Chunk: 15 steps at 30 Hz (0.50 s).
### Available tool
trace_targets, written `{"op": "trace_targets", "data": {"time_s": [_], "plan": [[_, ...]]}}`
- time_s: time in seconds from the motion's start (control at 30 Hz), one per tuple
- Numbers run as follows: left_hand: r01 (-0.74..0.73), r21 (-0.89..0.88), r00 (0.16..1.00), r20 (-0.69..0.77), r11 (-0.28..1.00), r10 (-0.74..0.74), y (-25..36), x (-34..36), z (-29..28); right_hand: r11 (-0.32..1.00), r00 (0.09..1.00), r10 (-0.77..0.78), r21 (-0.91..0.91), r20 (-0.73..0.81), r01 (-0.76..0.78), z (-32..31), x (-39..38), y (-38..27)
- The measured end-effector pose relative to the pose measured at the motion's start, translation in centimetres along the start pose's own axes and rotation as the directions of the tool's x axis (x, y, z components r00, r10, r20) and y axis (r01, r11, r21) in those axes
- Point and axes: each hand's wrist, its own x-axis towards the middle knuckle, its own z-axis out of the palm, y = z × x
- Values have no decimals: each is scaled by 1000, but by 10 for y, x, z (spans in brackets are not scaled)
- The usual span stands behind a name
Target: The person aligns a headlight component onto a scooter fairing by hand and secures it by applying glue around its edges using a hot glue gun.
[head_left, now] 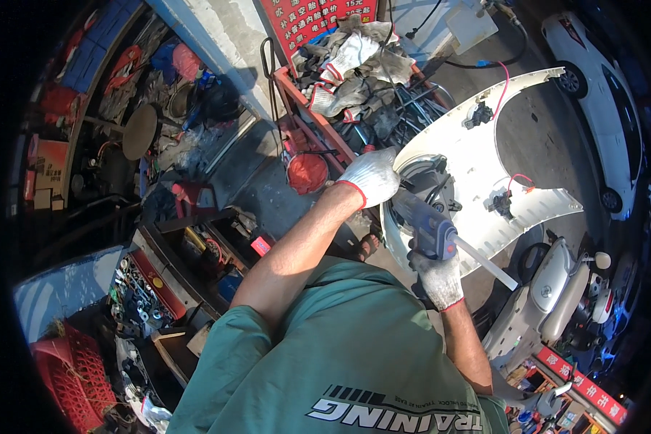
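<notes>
In my gloved right hand (439,278) is a blue-grey pistol-grip gun (434,235), of the glue or sealant kind. A long whitish stick (484,264) juts from its back toward the lower right. Its dark front end points up and left, close to my left hand. My gloved left hand (372,176) is closed at the left edge of a large cream curved panel (459,155), like a vehicle body part. What its fingers grip is hidden. Black fittings (500,205) with pink wires sit on the panel, and a round opening with cables lies beside the gun.
A red tray (318,119) heaped with used gloves (354,58) and tools stands beyond my left hand. Left are a red bucket (307,173), a cluttered open drawer unit (210,249) and a red basket (72,369). Right stand a scooter (550,289) and a white car (597,94).
</notes>
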Motion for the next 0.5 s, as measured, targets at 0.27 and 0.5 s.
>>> {"op": "trace_targets", "data": {"time_s": [0.27, 0.5], "plan": [[12, 9, 1000, 12, 1000, -12, 1, 0, -1, 997, 998, 66, -37, -10, -66, -2, 2, -5], [1, -43, 1000, -3, 999, -1, -1, 1, 1, 964, 999, -17, 265, -32, 25, -5, 1, 1]]}}
